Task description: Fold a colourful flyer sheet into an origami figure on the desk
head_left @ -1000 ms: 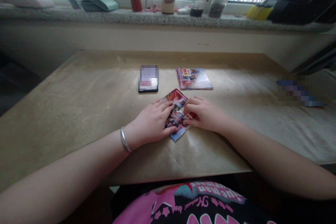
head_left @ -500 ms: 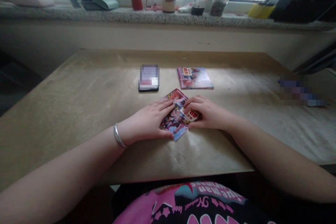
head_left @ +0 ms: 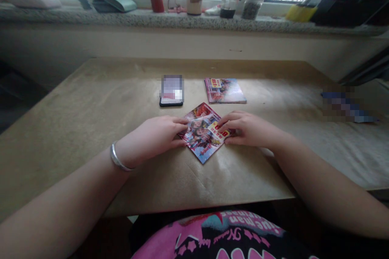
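A colourful printed flyer (head_left: 200,137) lies on the table, turned so that one corner points toward me. It carries a yellow price label with red figures. My left hand (head_left: 158,133), with a silver bangle at the wrist, grips its left corner, fingertips on top and thumb at the edge. At the right corner my right hand (head_left: 247,127) has its fingers curled over the paper, partly covering the label, with the thumb at the near edge. Beyond it lies a stack of similar flyers (head_left: 226,91).
A phone (head_left: 172,93), its screen blurred out, lies left of the stack. On the table's right side (head_left: 349,107) is a blurred bluish item. Bottles, including a red one (head_left: 157,0), and a green case (head_left: 118,0) stand along the stone windowsill (head_left: 170,18).
My left hand has slid left off the flyer's middle to its left corner, uncovering more of the print. My right hand has shifted slightly right, still on the right corner.
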The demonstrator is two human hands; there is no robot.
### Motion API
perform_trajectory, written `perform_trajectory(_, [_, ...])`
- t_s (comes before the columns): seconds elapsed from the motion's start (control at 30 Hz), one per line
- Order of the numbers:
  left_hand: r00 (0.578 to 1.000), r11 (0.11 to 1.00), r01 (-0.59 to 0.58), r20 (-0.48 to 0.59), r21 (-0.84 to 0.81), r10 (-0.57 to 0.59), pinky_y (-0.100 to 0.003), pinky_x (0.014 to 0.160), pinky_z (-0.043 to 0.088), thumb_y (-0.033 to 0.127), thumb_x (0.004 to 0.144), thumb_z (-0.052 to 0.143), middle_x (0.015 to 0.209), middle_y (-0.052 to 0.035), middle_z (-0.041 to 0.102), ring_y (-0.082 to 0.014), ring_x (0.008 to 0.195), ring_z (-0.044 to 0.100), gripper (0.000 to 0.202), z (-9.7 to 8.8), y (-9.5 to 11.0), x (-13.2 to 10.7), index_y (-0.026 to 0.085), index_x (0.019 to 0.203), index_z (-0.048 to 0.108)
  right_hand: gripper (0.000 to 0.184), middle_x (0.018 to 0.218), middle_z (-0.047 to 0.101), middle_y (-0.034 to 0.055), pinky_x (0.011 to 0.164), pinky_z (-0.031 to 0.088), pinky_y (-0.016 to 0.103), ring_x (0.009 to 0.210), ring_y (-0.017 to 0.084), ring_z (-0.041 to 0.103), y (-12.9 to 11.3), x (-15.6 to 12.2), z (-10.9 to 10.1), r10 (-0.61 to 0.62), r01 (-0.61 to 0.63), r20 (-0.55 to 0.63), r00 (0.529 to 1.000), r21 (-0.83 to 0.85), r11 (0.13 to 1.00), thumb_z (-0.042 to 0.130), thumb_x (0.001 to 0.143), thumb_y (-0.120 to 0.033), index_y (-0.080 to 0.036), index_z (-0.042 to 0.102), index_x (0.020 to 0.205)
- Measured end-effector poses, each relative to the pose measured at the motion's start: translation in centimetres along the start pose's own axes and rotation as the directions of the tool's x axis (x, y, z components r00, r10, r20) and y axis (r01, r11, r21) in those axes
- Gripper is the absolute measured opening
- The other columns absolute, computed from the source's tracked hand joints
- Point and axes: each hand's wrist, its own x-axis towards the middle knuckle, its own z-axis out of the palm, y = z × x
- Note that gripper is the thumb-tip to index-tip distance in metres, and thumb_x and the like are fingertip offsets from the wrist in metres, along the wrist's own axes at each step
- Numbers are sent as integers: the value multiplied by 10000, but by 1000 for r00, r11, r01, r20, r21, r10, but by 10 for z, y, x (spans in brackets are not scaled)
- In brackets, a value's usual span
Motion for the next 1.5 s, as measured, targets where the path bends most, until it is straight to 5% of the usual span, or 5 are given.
perform_trajectory(0.27, [999, 998, -43, 1, 56, 43, -325, 932, 506, 341, 888, 586, 1195, -50, 657, -205, 1048, 631, 274, -8, -8, -4, 252, 1136, 663, 162, 1123, 695, 48, 892, 504, 377, 1019, 214, 636, 1, -5, -4, 67, -66, 31, 997, -52, 996, 632, 851, -297, -240, 722, 973])
perform_trajectory(0.57, [1000, 982, 13, -2, 187, -13, -267, 673, 463, 297, 948, 468, 892, -44, 630, -159, 753, 607, 241, -12, -9, -3, 247, 1041, 686, 170, 1076, 707, 52, 865, 512, 367, 977, 211, 646, -1, -6, -3, 58, -59, -6, 998, -87, 994, 608, 838, -243, -235, 725, 960])
perform_trajectory(0.83, [998, 946, -61, 21, 319, 58, -286, 641, 453, 217, 897, 483, 911, -56, 632, -175, 735, 603, 218, -10, -15, 2, 215, 1001, 674, 241, 1006, 727, 37, 784, 509, 315, 892, 188, 664, -2, -5, -2, 62, -67, -33, 998, -166, 984, 509, 855, -174, -234, 723, 948])
perform_trajectory(1.07, [999, 961, 20, -45, 277, -8, -252, 620, 425, 296, 953, 446, 879, -51, 639, -159, 753, 607, 259, -6, -18, 2, 210, 943, 690, 213, 921, 725, 39, 695, 462, 289, 816, 185, 660, 1, -7, -3, 105, -111, -40, 994, -192, 975, 518, 857, -208, -239, 725, 901])
perform_trajectory(1.5, [993, 963, 111, -73, 247, -96, -265, 603, 380, 303, 943, 441, 851, -27, 662, -172, 753, 613, 263, -8, -18, 0, 223, 871, 681, 133, 784, 656, 23, 567, 343, 260, 650, 148, 561, 5, -3, 1, 360, -361, -39, 932, -180, 915, 507, 814, -255, -213, 613, 744])
